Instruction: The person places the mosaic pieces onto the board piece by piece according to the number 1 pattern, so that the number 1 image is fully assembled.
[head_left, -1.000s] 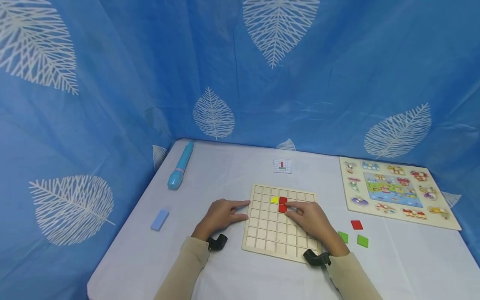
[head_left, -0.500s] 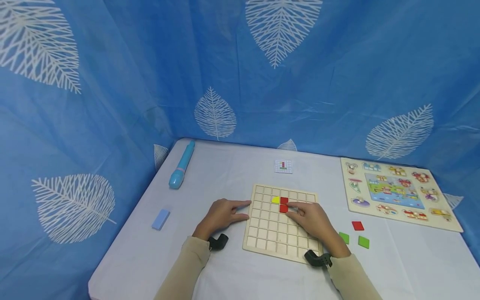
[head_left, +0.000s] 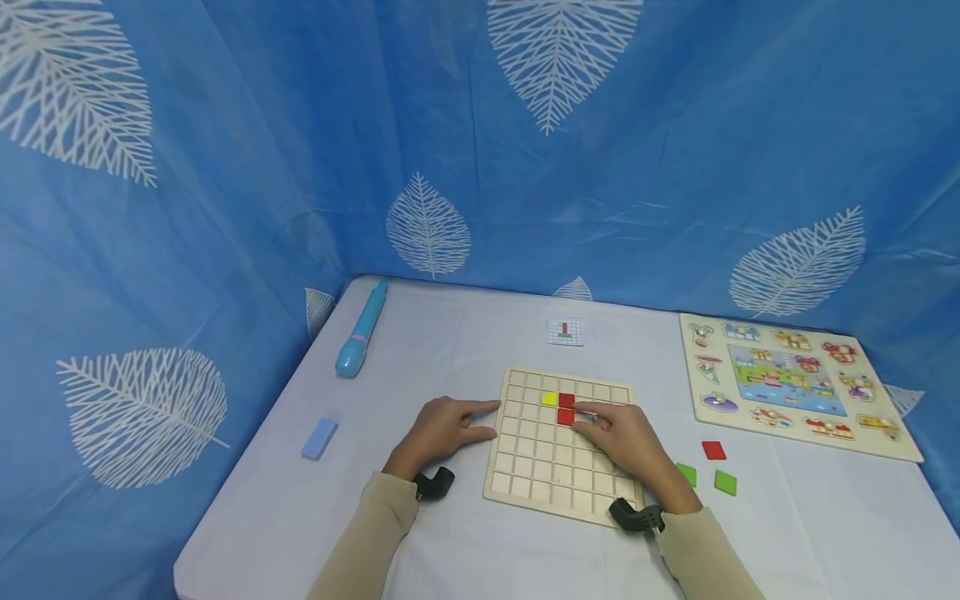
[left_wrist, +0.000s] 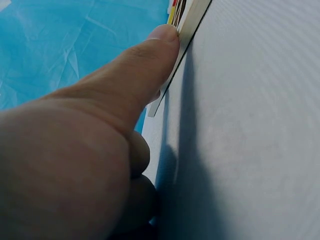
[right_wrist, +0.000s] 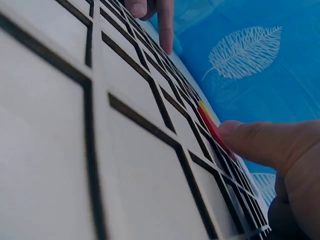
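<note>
Two red tiles seated; your right hand presses the lower with straight fingers, left hand flat, steadying grid board. Next likely: fetch a loose tile.

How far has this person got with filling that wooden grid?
Early on. Seated already: a yellow tile and a red tile in the grid board. In hand: the right hand presses a second red tile while the left hand steadies the board. Left: loose red tile and two green tiles.
</note>
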